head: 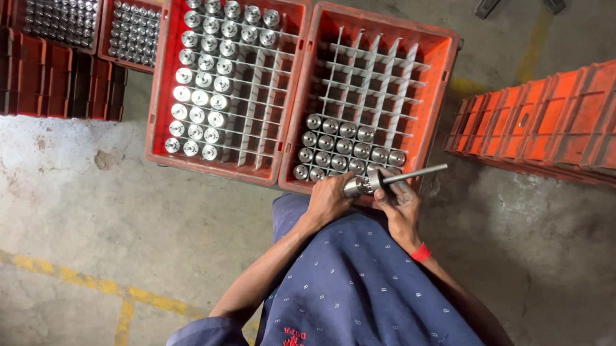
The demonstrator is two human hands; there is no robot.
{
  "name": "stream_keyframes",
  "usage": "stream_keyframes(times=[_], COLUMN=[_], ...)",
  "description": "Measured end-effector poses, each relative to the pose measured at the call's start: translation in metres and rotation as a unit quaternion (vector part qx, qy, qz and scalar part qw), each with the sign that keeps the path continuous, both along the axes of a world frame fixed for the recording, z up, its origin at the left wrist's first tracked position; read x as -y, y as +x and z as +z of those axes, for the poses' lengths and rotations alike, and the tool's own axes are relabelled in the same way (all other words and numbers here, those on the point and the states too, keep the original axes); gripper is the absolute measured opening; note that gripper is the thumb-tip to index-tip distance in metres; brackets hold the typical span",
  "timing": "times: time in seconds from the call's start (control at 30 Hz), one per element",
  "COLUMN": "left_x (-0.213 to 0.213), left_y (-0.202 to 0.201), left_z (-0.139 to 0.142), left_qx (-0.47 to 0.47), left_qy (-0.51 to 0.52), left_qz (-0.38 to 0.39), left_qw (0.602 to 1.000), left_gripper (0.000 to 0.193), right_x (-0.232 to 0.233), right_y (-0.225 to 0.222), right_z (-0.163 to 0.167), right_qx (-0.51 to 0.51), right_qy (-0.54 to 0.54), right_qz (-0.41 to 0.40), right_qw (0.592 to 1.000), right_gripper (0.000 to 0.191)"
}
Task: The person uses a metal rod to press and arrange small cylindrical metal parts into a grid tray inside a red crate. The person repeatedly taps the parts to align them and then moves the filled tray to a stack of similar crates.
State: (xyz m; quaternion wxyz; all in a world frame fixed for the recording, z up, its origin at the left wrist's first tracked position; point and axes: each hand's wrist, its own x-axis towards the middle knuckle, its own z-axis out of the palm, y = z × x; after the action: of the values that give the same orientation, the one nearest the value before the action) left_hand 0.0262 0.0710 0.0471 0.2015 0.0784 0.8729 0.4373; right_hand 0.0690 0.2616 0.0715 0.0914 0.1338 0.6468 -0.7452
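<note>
My left hand (329, 198) grips a shiny metal cylinder (354, 186) at the near edge of the right red crate (439, 96). My right hand (400, 203) holds a slim metal rod tool (410, 175) whose head meets the end of that cylinder; the rod sticks out to the right. Both hands hover just over the crate's front rim. Several similar metal cylinders (343, 148) stand in the nearest rows of this crate's white divider grid. A red band circles my right wrist.
A second red crate (162, 86) on the left holds several cylinders along its left columns and top rows. More filled crates (61, 14) sit top left on dark stacked crates. Overturned red crates (562, 120) lie at right. The concrete floor carries yellow lines.
</note>
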Motion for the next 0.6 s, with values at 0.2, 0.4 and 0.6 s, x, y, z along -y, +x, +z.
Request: stream_keyframes(times=[0.2, 0.4, 0.6], left_x=[-0.021, -0.025, -0.024], left_y=[-0.006, -0.012, -0.051], left_z=[-0.010, -0.018, -0.056], left_qx=[-0.003, 0.037, -0.041], left_qy=[-0.025, 0.082, -0.033], left_qz=[-0.078, -0.124, -0.124], left_qw=[0.997, 0.988, 0.991], left_gripper=[0.047, 0.057, 0.070], right_x=[-0.011, -0.046, -0.085], right_y=[0.007, 0.001, -0.014], right_z=[-0.013, -0.038, -0.078], right_qx=[-0.103, 0.087, -0.049], right_qy=[0.007, -0.074, -0.084], right_qz=[0.006, 0.014, -0.195], right_qw=[0.995, 0.993, 0.976], right_gripper=[0.063, 0.059, 0.043])
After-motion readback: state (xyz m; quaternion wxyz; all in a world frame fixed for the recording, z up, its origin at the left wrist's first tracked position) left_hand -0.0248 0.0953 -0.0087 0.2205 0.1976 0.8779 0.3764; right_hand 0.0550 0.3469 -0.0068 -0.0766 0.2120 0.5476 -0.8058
